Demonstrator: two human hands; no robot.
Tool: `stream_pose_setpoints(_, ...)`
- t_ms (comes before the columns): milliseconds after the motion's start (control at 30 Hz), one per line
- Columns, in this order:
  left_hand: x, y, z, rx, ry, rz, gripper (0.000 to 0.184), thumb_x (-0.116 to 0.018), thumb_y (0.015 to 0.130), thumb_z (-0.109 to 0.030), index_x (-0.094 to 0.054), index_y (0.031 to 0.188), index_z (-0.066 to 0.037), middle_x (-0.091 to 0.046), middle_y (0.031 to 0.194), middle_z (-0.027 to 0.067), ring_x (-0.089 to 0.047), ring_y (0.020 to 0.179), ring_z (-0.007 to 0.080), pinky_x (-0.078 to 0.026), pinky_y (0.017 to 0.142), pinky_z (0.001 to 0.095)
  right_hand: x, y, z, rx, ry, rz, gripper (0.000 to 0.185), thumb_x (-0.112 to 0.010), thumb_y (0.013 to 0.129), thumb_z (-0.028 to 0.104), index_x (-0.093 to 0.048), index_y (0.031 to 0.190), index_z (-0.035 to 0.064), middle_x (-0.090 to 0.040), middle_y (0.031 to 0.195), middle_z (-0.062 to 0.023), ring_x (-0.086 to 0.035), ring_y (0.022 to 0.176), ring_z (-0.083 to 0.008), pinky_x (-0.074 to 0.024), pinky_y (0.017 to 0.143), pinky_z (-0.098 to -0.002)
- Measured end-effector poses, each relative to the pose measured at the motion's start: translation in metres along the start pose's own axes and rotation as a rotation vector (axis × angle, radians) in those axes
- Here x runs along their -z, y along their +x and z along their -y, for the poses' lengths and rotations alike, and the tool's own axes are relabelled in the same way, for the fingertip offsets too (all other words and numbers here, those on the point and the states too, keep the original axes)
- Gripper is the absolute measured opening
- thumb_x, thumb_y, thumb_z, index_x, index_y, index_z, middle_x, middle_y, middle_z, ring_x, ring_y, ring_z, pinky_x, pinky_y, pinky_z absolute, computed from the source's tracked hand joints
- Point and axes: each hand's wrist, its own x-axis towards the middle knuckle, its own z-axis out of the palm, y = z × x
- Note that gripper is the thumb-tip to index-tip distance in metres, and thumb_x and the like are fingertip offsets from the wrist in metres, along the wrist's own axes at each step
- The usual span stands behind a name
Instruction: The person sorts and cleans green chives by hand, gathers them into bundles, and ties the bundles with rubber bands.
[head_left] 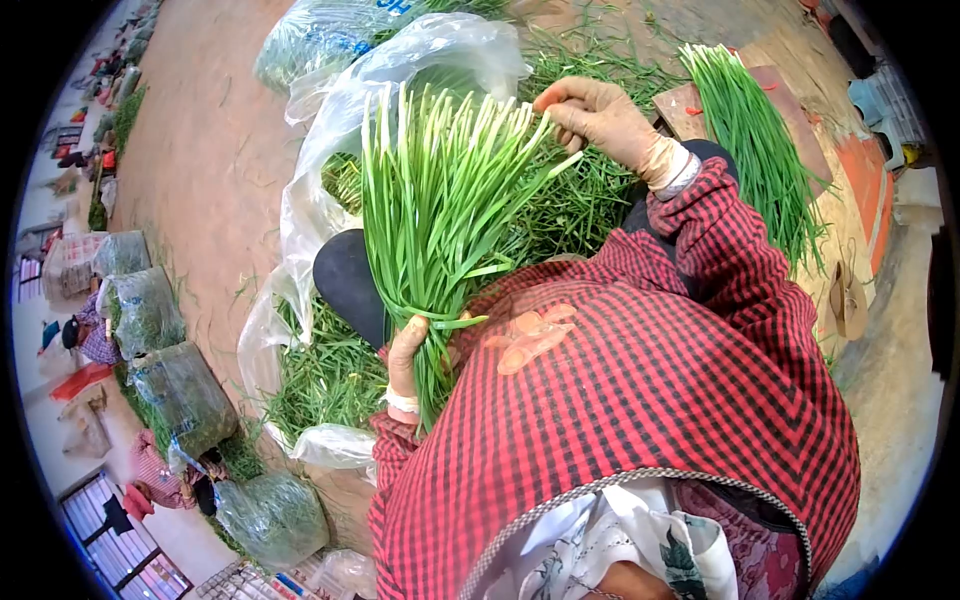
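My left hand (406,362), in a pale glove, is closed around the leafy lower part of a thick bunch of garlic chives (435,215). The white stalk ends fan out away from me. My right hand (602,122), also gloved, has its fingers bent at the right side of these ends, pinching at a chive stalk (547,120). Cut greens (575,200) lie heaped beneath the bunch and around my knees. Another bunch of chives (745,140) rests on a board (795,115) to the right.
A clear plastic sheet (300,200) spreads along my left, with loose greens (335,380) on it. Beyond it, a filled plastic bag (315,45) lies on the floor. Several wrapped bales (185,390) line the far left, near other people (160,470). Sandals (848,300) lie at right.
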Motion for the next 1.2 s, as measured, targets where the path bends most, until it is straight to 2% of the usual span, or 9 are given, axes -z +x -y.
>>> stream_pose_setpoints(267,0.007,0.004,-0.009,-0.123,0.050,0.123,0.044,-0.048,0.095,-0.038,-0.054,0.114,0.001,-0.064,0.082,0.0095,-0.043,0.045,0.0077,-0.029,0.039,0.0210,0.142,0.002,-0.067,0.031,-0.562,-0.680,0.032,-0.063,0.089,0.020,-0.062,0.117,0.0048,-0.067,0.099,-0.0075,-0.063,0.083,-0.0135,-0.0518,0.074,-0.0238)
stream_pose_setpoints(400,0.000,0.004,-0.014,-0.186,0.040,-0.037,0.046,-0.047,0.095,-0.039,-0.052,0.115,0.002,-0.062,0.079,0.0082,-0.039,0.042,0.0072,-0.027,0.038,0.0211,0.058,-0.011,-0.030,0.152,-0.785,-0.276,0.063,-0.069,0.081,0.023,-0.045,0.137,0.0076,-0.038,0.145,-0.0152,-0.035,0.134,-0.0258,-0.0235,0.113,-0.0367)
stream_pose_setpoints(533,0.003,0.010,-0.014,-0.117,-0.224,0.114,0.049,-0.067,0.083,-0.025,-0.051,0.121,0.002,-0.064,0.109,0.0135,-0.063,0.097,0.0257,-0.051,0.087,0.0349,-0.024,0.004,-0.020,0.488,-0.569,0.005,0.073,-0.074,0.075,0.024,-0.040,0.136,0.0055,-0.040,0.139,-0.0173,-0.036,0.131,-0.0275,-0.0255,0.111,-0.0366)
stream_pose_setpoints(600,-0.012,0.006,-0.014,-0.177,-0.049,0.058,0.048,-0.054,0.091,-0.036,-0.053,0.113,0.007,-0.058,0.079,0.0084,-0.046,0.060,0.0133,-0.034,0.055,0.0264,-0.035,0.014,-0.021,0.579,-0.455,0.027,0.055,-0.069,0.081,0.018,-0.046,0.129,0.0053,-0.051,0.126,-0.0135,-0.049,0.117,-0.0251,-0.0382,0.102,-0.0373)
stream_pose_setpoints(733,-0.013,-0.002,-0.015,-0.181,0.098,0.051,0.057,-0.051,0.092,-0.044,-0.055,0.108,0.010,-0.056,0.063,0.0059,-0.038,0.041,0.0074,-0.026,0.040,0.0223,-0.004,0.022,-0.024,0.164,-0.231,-0.041,0.027,-0.049,0.097,0.019,-0.062,0.112,0.0005,-0.068,0.090,-0.0085,-0.062,0.087,-0.0177,-0.0478,0.088,-0.0299)
stream_pose_setpoints(767,0.003,-0.002,-0.015,-0.098,-0.195,0.132,0.050,-0.066,0.083,-0.023,-0.049,0.122,0.004,-0.064,0.101,0.0231,-0.067,0.079,0.0218,-0.053,0.060,0.0226,0.020,0.022,-0.023,0.027,-0.294,-0.074,0.037,-0.053,0.095,0.027,-0.057,0.119,-0.0013,-0.066,0.101,-0.0130,-0.060,0.097,-0.0209,-0.0447,0.094,-0.0313)
stream_pose_setpoints(900,-0.009,0.002,-0.019,-0.223,-0.083,0.062,0.050,-0.065,0.083,-0.021,-0.048,0.123,0.004,-0.065,0.102,0.0211,-0.065,0.089,0.0255,-0.053,0.082,0.0340,0.040,0.001,-0.043,-0.225,-1.002,-0.115,0.085,-0.061,0.086,0.049,-0.031,0.140,-0.0077,-0.043,0.137,-0.0266,-0.043,0.129,-0.0299,-0.0295,0.110,-0.0339)
stream_pose_setpoints(933,-0.023,0.004,-0.026,-0.247,0.002,0.032,0.047,-0.063,0.085,-0.018,-0.049,0.123,0.004,-0.065,0.105,0.0189,-0.064,0.097,0.0270,-0.048,0.092,0.0369,0.034,0.001,-0.032,-0.292,-0.825,0.068,0.106,-0.064,0.081,0.056,-0.009,0.145,-0.0080,-0.019,0.149,-0.0293,-0.022,0.140,-0.0318,-0.0210,0.114,-0.0375)
stream_pose_setpoints(1200,-0.103,0.061,-0.027,-0.556,0.693,0.028,0.048,-0.066,0.084,-0.011,-0.049,0.129,-0.002,-0.064,0.105,0.0079,-0.060,0.095,0.0138,-0.049,0.082,0.0284,-0.057,0.001,0.020,-0.047,0.432,0.377,0.088,-0.062,0.083,0.057,-0.029,0.143,0.0029,-0.043,0.139,-0.0101,-0.042,0.127,-0.0198,-0.0345,0.105,-0.0373)
